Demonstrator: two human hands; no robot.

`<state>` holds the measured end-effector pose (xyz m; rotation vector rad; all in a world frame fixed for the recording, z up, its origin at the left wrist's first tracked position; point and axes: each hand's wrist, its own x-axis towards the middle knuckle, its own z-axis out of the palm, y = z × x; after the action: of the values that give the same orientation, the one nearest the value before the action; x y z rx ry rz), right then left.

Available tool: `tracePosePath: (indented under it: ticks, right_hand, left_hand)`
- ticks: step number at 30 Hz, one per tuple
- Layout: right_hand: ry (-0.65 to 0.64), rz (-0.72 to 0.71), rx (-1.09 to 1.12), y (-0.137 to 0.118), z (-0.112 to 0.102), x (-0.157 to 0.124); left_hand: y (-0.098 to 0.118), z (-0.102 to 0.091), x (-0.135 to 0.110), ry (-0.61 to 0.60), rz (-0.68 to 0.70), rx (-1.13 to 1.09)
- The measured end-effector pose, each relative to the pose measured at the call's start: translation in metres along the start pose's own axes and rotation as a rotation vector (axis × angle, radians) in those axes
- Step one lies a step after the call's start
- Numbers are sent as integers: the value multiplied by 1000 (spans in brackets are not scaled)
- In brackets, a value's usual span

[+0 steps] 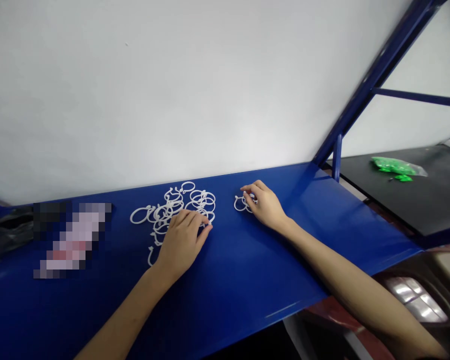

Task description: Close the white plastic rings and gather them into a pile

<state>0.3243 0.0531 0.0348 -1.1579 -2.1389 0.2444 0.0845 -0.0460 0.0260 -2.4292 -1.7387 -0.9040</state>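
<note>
White rings [162, 214] lie on the blue table [232, 270], the larger heap [172, 205] partly hidden by the left hand [182, 239] and, at the right hand [266, 205], a smaller cluster [244, 204], both hands' fingers bent, though whether either pinches a ring cannot be told.

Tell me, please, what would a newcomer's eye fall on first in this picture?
Probably the loose cluster of thin white open rings on the glossy blue tabletop, partly hidden by the left hand. A smaller group of white rings lies apart, near the thumb of the right hand. At far right, bright green pieces with a clear plastic bag stand out against a black tabletop.
</note>
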Motion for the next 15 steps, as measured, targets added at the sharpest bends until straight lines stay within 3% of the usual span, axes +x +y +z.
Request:
tracePosePath:
  ticks: [5, 8, 10, 15]
  right_hand:
    - [-145, -301, 232, -28, 3, -14]
    - [-250, -394, 351, -41, 6, -23]
    - [-267, -371, 416, -45, 10, -27]
    - [-196, -146, 576, -47, 14, -29]
  left_hand:
    - [8, -1, 0, 86, -53, -222]
    - [13, -2, -1, 68, -109, -343]
    - [13, -2, 0, 51, -179, -420]
    - [6, 1, 0, -3, -300, -459]
